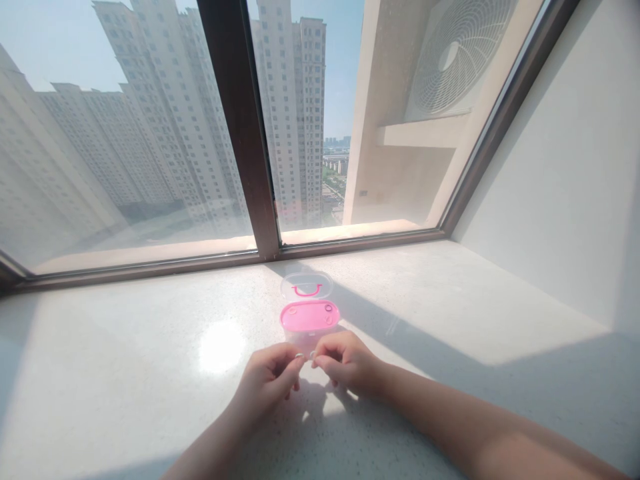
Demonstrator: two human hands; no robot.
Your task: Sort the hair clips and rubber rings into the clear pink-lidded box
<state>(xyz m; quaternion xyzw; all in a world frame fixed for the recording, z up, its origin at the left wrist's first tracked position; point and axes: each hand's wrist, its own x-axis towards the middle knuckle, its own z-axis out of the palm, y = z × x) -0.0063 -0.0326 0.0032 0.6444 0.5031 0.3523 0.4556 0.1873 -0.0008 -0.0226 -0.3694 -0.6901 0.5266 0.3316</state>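
Note:
My left hand point(273, 379) is closed in a pinch, with a small pale ring point(299, 355) at its thumb and fingertip. Close beside it, my right hand point(349, 360) pinches another small pale ring point(313, 355). A narrow gap separates the two pinches. Just beyond my fingers stands a clear oval box with a pink top tray point(307, 319). On that tray lie several small rings, one of them a darker purple ring point(329, 308). Behind the tray is a clear lid with a pink handle point(307, 292). My hands hide part of the box's front.
The box stands on a pale speckled windowsill point(150, 360) with bright sun glare and shadows. A dark window frame point(263, 227) crosses the back, and a white wall point(555, 200) rises at right. Outside are tall buildings and a fan unit.

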